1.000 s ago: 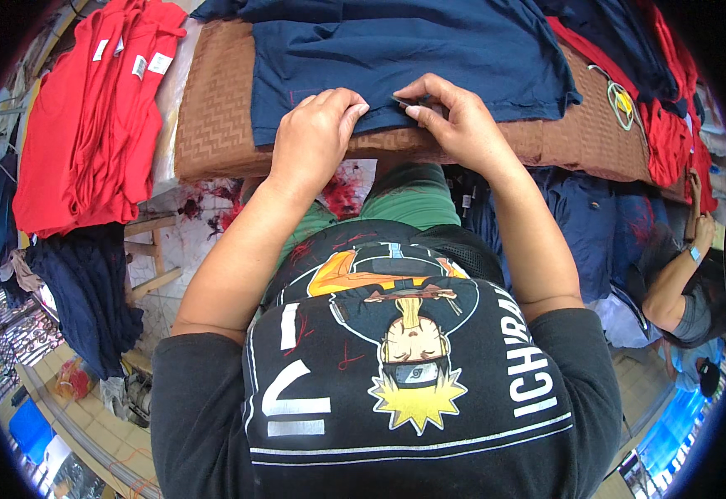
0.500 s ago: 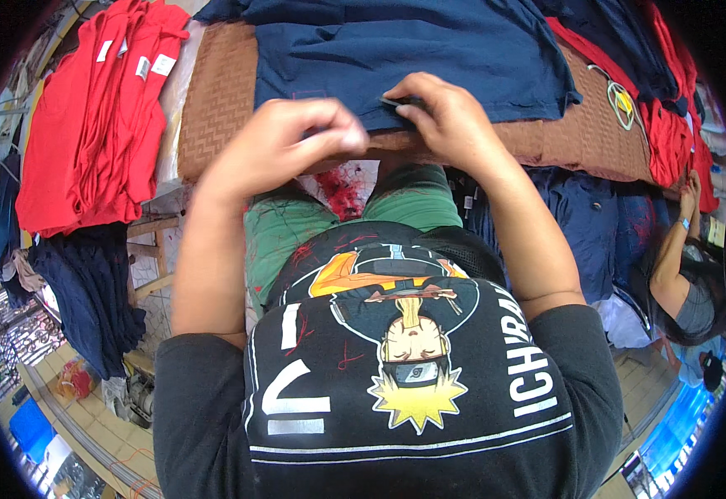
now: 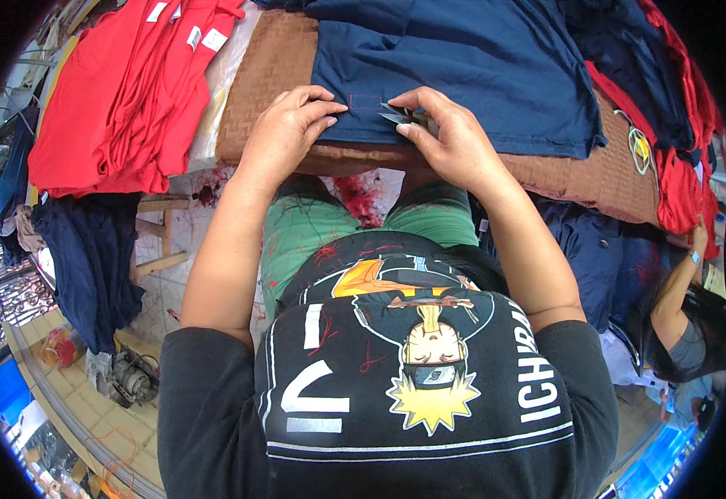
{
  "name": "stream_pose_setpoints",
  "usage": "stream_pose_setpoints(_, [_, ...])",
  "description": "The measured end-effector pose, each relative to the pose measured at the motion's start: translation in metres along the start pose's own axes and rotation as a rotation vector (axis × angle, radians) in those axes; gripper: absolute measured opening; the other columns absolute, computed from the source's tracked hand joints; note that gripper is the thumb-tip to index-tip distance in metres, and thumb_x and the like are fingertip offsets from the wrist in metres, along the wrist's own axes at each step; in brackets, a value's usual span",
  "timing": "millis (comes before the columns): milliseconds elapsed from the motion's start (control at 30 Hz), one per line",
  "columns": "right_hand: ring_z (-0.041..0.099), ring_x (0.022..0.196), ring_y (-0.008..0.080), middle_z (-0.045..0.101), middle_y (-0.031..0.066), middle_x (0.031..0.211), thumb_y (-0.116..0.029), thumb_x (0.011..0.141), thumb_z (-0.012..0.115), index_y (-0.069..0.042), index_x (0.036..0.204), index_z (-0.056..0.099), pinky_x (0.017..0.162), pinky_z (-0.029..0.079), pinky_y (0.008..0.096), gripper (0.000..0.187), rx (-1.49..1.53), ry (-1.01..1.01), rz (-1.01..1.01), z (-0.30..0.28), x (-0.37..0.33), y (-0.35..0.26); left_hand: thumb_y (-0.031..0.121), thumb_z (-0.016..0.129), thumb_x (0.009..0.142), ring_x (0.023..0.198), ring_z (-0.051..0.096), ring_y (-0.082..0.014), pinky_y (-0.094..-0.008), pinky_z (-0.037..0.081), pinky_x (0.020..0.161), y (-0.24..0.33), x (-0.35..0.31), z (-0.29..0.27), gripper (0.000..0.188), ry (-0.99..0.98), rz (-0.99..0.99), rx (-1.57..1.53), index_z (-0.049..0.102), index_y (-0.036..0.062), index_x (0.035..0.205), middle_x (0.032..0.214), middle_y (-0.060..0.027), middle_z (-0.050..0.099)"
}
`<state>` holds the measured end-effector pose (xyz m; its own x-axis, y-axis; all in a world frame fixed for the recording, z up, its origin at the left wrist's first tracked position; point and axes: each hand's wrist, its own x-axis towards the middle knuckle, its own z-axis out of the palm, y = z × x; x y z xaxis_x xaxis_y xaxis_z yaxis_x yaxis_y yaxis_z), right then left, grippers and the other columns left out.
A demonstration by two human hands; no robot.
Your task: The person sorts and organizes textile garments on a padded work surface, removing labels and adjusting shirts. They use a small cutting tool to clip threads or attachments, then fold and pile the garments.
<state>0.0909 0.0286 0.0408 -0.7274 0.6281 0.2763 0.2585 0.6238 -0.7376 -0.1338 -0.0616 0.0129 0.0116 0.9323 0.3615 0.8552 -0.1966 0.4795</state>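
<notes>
A dark navy garment lies spread over the brown padded table, with a small outline of red stitching near its close edge. My right hand is closed round small thread snips, whose pointed blades are apart and lie just right of the stitching. At the left of the outline, my left hand rests on the garment with fingers curled and the thumb close to the index finger. Whatever is between those fingertips is too small to make out.
Red garments with white tags are stacked at the left. A brown textured cover drapes over the table's near edge. A yellow-and-white cord bundle lies at the right. Another person's arm reaches toward red cloth at the far right.
My left hand has come down onto the garment beside the red stitching. The snips' blades now show more plainly in my right hand. The whole view has shifted a little.
</notes>
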Motion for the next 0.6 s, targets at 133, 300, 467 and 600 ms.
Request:
stream_pose_setpoints(133, [0.063, 0.095, 0.0328, 0.065, 0.0169, 0.101, -0.015, 0.08, 0.067, -0.003, 0.104, 0.061, 0.083, 0.049, 0.0375, 0.027, -0.011, 0.013, 0.088, 0.004, 0.0, 0.005, 0.011, 0.067, 0.082, 0.094, 0.064, -0.0267, -0.034, 0.05, 0.082, -0.004, 0.0, -0.006, 0.013, -0.029, 0.002, 0.053, 0.066, 0.0044, 0.094, 0.098, -0.0074, 0.067])
stream_pose_setpoints(300, [0.065, 0.088, 0.0311, 0.066, 0.0154, 0.096, -0.019, 0.079, 0.07, -0.005, 0.103, 0.064, 0.078, 0.05, 0.0377, 0.028, -0.034, 0.025, 0.109, 0.011, -0.006, 0.026, 0.012, 0.064, 0.086, 0.093, 0.065, -0.0268, -0.0341, 0.05, 0.083, 0.0, -0.007, -0.016, 0.013, -0.033, -0.108, -0.138, 0.062, 0.0018, 0.093, 0.099, -0.0109, 0.068])
stream_pose_setpoints(467, [0.062, 0.091, 0.034, 0.063, 0.0156, 0.095, -0.005, 0.079, 0.061, -0.006, 0.097, 0.066, 0.079, 0.049, 0.0407, 0.019, -0.117, 0.094, 0.095, -0.003, -0.008, 0.018, 0.015, 0.06, 0.089, 0.092, 0.063, -0.0315, -0.0373, 0.049, 0.08, -0.009, -0.013, 0.004, 0.014, 0.108, -0.027, -0.258, 0.063, 0.002, 0.094, 0.096, -0.0142, 0.066])
stream_pose_setpoints(600, [0.06, 0.095, 0.0353, 0.058, 0.0144, 0.11, 0.005, 0.074, 0.053, -0.008, 0.092, 0.068, 0.084, 0.048, 0.0419, 0.027, -0.339, 0.19, 0.053, -0.043, -0.005, 0.005, 0.015, 0.06, 0.089, 0.092, 0.063, -0.0283, -0.0368, 0.048, 0.081, -0.009, -0.02, 0.009, 0.013, 0.194, -0.143, -0.282, 0.062, 0.0032, 0.093, 0.094, -0.0123, 0.067])
